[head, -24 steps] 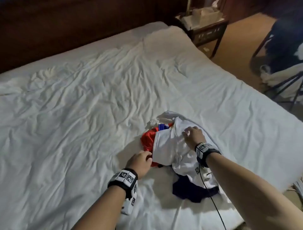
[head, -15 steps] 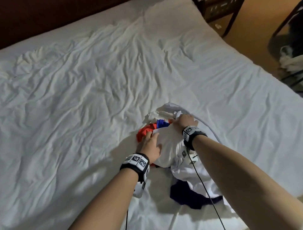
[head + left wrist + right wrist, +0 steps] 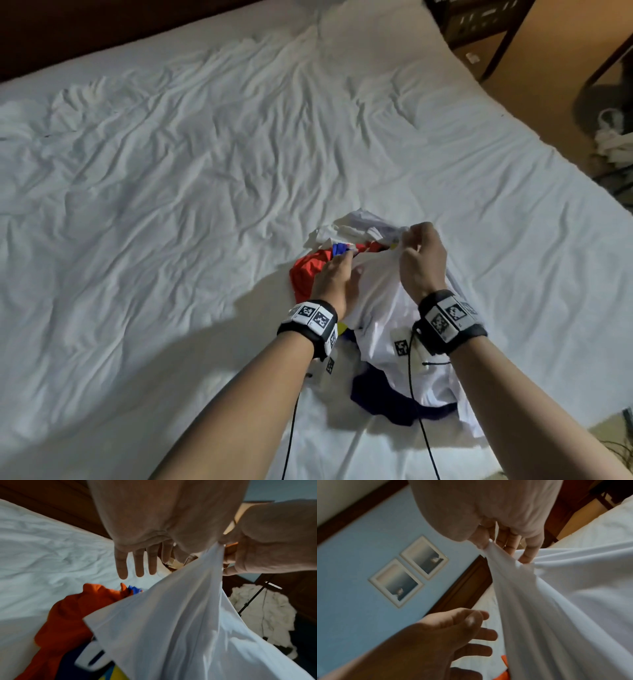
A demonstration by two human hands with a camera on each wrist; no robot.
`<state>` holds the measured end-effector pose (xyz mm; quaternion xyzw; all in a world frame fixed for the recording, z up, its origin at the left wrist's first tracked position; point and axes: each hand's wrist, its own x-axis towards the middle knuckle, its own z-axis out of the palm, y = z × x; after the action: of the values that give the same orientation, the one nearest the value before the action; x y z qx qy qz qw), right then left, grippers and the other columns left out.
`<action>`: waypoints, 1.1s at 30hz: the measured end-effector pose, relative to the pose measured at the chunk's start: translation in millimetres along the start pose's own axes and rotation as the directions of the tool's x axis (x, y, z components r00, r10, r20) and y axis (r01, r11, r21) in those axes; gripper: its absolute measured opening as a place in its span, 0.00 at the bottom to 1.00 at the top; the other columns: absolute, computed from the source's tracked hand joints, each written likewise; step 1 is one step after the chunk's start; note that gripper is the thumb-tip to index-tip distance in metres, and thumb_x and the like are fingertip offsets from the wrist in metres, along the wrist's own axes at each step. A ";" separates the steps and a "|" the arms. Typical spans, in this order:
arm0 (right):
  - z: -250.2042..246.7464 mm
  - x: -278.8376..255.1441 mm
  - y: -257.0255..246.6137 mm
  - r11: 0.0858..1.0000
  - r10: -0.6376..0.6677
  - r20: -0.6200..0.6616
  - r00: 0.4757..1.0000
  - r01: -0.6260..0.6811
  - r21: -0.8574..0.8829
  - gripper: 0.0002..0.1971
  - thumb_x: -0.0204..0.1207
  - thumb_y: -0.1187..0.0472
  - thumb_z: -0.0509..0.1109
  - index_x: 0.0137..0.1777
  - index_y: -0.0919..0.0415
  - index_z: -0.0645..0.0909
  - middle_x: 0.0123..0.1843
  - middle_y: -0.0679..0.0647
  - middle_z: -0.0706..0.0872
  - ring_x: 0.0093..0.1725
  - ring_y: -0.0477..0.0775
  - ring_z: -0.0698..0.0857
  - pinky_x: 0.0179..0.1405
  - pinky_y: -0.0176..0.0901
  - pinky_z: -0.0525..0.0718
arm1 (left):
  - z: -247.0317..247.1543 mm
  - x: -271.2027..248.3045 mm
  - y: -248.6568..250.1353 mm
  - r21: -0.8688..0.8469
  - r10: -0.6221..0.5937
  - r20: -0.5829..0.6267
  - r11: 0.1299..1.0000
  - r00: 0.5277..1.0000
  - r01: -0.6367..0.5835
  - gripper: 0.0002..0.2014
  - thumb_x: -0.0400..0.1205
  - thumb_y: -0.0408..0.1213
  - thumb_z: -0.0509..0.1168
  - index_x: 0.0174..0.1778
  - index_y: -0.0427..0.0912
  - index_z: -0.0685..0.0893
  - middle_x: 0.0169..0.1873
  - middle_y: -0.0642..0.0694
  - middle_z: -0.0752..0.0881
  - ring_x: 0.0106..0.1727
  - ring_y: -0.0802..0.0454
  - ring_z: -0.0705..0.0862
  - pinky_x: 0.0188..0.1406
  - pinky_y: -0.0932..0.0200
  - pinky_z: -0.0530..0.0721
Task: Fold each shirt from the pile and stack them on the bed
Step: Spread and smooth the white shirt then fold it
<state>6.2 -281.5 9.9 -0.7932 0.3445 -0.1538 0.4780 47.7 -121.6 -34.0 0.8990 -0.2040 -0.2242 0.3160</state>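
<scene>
The right hand (image 3: 423, 262) pinches a white shirt (image 3: 383, 308) lifted above the pile (image 3: 308, 274) on the bed (image 3: 171, 171). The left hand (image 3: 334, 279), fingers spread, holds nothing beside it.

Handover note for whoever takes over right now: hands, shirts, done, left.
Right hand pinches the white shirt by one bunched edge, lifted off the pile.
Left hand is open beside it, fingers straight, holding nothing.
Pile sits at the bed's near edge: red shirt, dark blue garment, other pieces underneath.
Done: nothing folded, no stack visible.
Left: spread and fold the white shirt, then the rest, and stack them on the bed.
</scene>
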 end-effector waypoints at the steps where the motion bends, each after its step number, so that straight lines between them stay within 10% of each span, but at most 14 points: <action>1: -11.0 -10.3 -10.3 0.999 -0.011 -0.029 1.000 0.012 0.042 0.04 0.83 0.69 0.61 0.47 0.63 0.75 0.43 0.54 0.81 0.40 0.49 0.76 0.35 0.41 0.71 | -7.0 -4.6 7.0 -0.047 0.023 -0.029 0.999 0.999 -0.024 0.22 0.92 0.44 0.55 0.83 0.48 0.71 0.74 0.43 0.82 0.74 0.43 0.80 0.73 0.43 0.78; 5: -45.3 -56.4 -60.3 0.982 -0.104 -0.113 0.988 0.120 0.147 0.05 0.86 0.66 0.58 0.50 0.61 0.74 0.40 0.46 0.80 0.36 0.32 0.78 0.34 0.27 0.72 | -35.2 -28.8 37.8 -0.127 0.144 -0.110 0.979 0.983 -0.158 0.22 0.91 0.39 0.56 0.82 0.48 0.72 0.71 0.42 0.83 0.69 0.45 0.83 0.69 0.45 0.82; 8: -58.9 -93.2 -106.7 0.941 -0.237 -0.070 0.969 0.247 0.233 0.06 0.89 0.64 0.56 0.49 0.56 0.72 0.40 0.46 0.80 0.38 0.41 0.82 0.38 0.43 0.80 | -60.1 -50.6 59.9 -0.150 0.269 -0.147 0.945 0.952 -0.290 0.30 0.86 0.38 0.65 0.85 0.45 0.68 0.74 0.40 0.79 0.73 0.43 0.79 0.70 0.46 0.80; 12: -76.1 -145.5 -177.7 0.852 -0.462 0.036 0.886 0.432 0.295 0.08 0.88 0.65 0.56 0.48 0.57 0.73 0.36 0.43 0.81 0.34 0.40 0.79 0.33 0.34 0.75 | -111.5 -101.0 95.0 -0.297 0.349 -0.149 0.877 0.925 -0.379 0.05 0.77 0.38 0.61 0.45 0.44 0.81 0.38 0.45 0.83 0.40 0.45 0.83 0.39 0.50 0.83; 15: -83.8 -183.6 -228.1 0.803 -0.547 0.097 0.831 0.489 0.340 0.11 0.89 0.64 0.57 0.44 0.51 0.72 0.29 0.36 0.78 0.30 0.36 0.75 0.31 0.31 0.72 | -156.1 -150.6 95.0 -0.328 0.337 -0.208 0.861 0.918 -0.390 0.10 0.72 0.47 0.65 0.34 0.44 0.79 0.34 0.42 0.87 0.39 0.48 0.85 0.38 0.51 0.81; 19: -82.1 -222.8 -281.8 0.737 -0.596 0.039 0.802 0.528 0.422 0.11 0.85 0.56 0.61 0.40 0.48 0.73 0.32 0.40 0.73 0.35 0.47 0.71 0.35 0.47 0.71 | -210.4 -236.2 62.8 -0.446 0.254 -0.253 0.826 0.933 -0.346 0.09 0.75 0.35 0.80 0.37 0.45 0.85 0.33 0.50 0.90 0.34 0.60 0.81 0.35 0.58 0.81; 23: -74.3 -249.4 -308.9 0.725 -0.589 -0.016 0.808 0.537 0.432 0.14 0.89 0.59 0.61 0.38 0.53 0.71 0.25 0.37 0.68 0.28 0.39 0.64 0.26 0.36 0.65 | -255.3 -315.8 -9.0 -0.326 0.219 -0.082 0.916 0.972 -0.234 0.14 0.71 0.41 0.86 0.44 0.43 0.89 0.38 0.47 0.93 0.39 0.55 0.91 0.39 0.57 0.89; 29: -18.3 -273.2 -283.3 0.836 -0.496 0.014 0.868 0.473 0.278 0.11 0.84 0.54 0.60 0.38 0.50 0.72 0.30 0.41 0.73 0.30 0.41 0.69 0.31 0.43 0.68 | -327.9 -419.8 -136.8 0.104 -0.071 -0.142 0.991 0.987 0.086 0.08 0.68 0.49 0.74 0.29 0.57 0.81 0.28 0.55 0.85 0.33 0.49 0.86 0.32 0.59 0.77; 33: 32.6 -301.1 -251.6 0.912 -0.410 0.127 0.903 0.403 0.082 0.05 0.85 0.67 0.60 0.50 0.61 0.77 0.41 0.56 0.81 0.40 0.60 0.81 0.39 0.46 0.72 | -349.1 -466.2 -153.9 -0.077 -0.030 -0.257 0.997 0.966 0.010 0.08 0.72 0.34 0.71 0.34 0.54 0.86 0.33 0.56 0.89 0.39 0.58 0.87 0.37 0.62 0.81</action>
<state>-90.1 25.5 236.9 -0.8433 0.1325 -0.2029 0.4798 -112.4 392.2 236.6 0.9101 -0.1436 -0.1159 0.3709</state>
